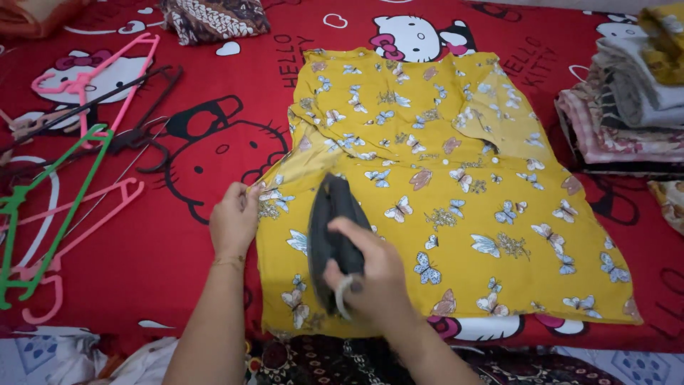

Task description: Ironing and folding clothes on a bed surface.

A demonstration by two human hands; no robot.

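Hands: your right hand (374,274) grips the dark iron (333,228), your left hand (235,217) pinches the yellow butterfly dress (456,178) at its left edge | dress flat on the red bedsheet (178,242), near the front edge | keep that edge taut, glide the iron away from your fingers.

Yellow butterfly-print cotton dress (456,192) flat on bed (178,235); plastic hangers (71,178) to its left, folded cloth stack (627,107) right.

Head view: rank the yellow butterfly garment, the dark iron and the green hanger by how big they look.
1. Yellow butterfly garment, by far the largest.
2. Green hanger.
3. Dark iron, though it lies nearer the camera and the right hand partly hides it, so second and third are unsure.
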